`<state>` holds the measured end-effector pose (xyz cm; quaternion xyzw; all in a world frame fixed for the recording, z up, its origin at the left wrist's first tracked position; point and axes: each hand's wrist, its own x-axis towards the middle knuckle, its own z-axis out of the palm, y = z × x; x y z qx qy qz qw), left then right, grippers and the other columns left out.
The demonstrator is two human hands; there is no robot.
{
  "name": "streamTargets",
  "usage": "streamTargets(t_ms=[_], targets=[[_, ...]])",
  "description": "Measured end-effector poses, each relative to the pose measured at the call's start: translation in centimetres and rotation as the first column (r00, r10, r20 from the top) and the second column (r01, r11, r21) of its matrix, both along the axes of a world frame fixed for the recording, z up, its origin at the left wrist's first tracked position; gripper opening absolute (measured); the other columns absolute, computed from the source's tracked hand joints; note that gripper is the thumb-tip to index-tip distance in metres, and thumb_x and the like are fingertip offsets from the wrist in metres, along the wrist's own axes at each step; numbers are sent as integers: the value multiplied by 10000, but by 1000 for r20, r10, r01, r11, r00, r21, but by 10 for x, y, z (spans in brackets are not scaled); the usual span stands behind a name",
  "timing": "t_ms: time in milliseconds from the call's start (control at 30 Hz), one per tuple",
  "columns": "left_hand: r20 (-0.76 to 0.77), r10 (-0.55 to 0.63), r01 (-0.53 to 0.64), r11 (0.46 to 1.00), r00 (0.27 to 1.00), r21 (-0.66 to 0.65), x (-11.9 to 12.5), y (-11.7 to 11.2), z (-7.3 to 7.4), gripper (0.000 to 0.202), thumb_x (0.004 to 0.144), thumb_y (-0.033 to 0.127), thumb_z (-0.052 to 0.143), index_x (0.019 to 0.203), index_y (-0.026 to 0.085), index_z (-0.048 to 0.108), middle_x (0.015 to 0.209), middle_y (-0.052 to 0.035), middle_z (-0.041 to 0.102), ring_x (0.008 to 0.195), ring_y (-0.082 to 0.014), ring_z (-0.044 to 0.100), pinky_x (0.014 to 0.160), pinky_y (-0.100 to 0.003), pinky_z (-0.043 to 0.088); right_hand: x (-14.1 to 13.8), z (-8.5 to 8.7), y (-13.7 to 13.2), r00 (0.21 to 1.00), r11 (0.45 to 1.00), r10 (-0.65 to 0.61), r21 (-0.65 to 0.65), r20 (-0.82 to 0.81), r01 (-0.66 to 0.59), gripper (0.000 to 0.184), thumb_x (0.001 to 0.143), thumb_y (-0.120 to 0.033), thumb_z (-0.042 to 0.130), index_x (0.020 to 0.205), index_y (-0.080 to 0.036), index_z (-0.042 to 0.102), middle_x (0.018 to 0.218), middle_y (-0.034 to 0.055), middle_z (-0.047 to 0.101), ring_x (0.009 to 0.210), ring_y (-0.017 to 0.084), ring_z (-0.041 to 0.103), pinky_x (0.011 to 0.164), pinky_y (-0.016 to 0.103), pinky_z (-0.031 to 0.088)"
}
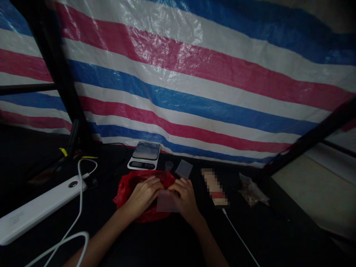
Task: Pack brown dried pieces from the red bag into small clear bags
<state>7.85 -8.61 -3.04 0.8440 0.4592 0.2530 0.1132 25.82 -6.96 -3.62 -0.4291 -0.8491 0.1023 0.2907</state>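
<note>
A red plastic bag (122, 188) lies with its top spread open on the dark table, under and around my hands. Above the bag, my left hand (146, 193) has its fingers curled and meets the upper left edge of a small translucent plastic bag (167, 202). My right hand (185, 197) pinches the same small bag at its upper right side. Its flat, frosted body hangs down between the two hands. What is inside the red bag is mostly hidden in shadow and behind my left hand.
Behind the red bag sit a white digital scale (144, 155), a small clear cup (168, 165) and another translucent plastic piece (184, 169). To the right are a pixelated phone-shaped object (214, 187) with a white cable and a clear bag (252, 190). A white power strip (41, 209) lies left.
</note>
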Motion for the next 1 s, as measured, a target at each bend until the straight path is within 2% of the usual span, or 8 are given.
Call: streamTargets(t_ms=[133,267,400,500,600,867,1000], targets=[[17,-28,29,1000,999,-7,0,-1,4,140,844,209,434,840,200,574,818,-8,570,834,-156,498,753,-264,373,1,2,-2,1000,1000,7,-18,19,-7,96,766,-163,575,680,-205,585,703,-42,577,730,125,460,687,286,238],[12,-43,43,999,999,-5,4,-3,0,178,859,211,402,809,189,571,797,-13,548,800,-150,487,694,-250,370,2,1,0,999,999,33,-41,25,-32,136,795,-165,525,674,-206,575,713,-48,576,731,120,460,700,286,239],[19,-47,46,999,999,17,5,-3,-4,215,869,196,365,825,189,576,794,-21,537,792,-149,481,678,-246,374,3,0,2,1000,998,20,-61,14,-19,108,795,-249,538,709,-222,598,739,-44,585,738,125,475,702,282,250],[41,-19,19,1000,999,19,0,-1,-4,204,865,206,371,856,193,574,816,-28,544,812,-159,484,706,-262,381,3,0,3,999,998,-6,-61,-51,3,81,782,-294,563,763,-237,618,771,-30,600,777,138,495,710,281,267],[71,-12,12,1000,997,-6,-2,1,-4,170,852,239,411,863,200,576,816,-25,555,817,-164,497,731,-277,383,2,1,3,995,996,-20,-92,-96,11,98,795,-247,541,753,-233,628,766,-20,605,772,136,520,678,266,291],[121,-23,34,995,992,-90,4,4,-9,170,836,274,446,823,204,600,804,-15,580,808,-157,521,717,-261,375,5,0,4,996,983,-17,-186,-84,2,179,766,-145,509,708,-229,657,719,-29,601,660,107,536,626,241,319],[186,27,-2,991,982,-133,2,6,-9,118,794,232,503,792,202,617,777,-5,596,778,-153,532,697,-247,367,11,-2,11,980,967,-46,-255,-193,-5,190,729,-156,528,792,-240,686,686,-22,625,602,104,533,574,217,357]])
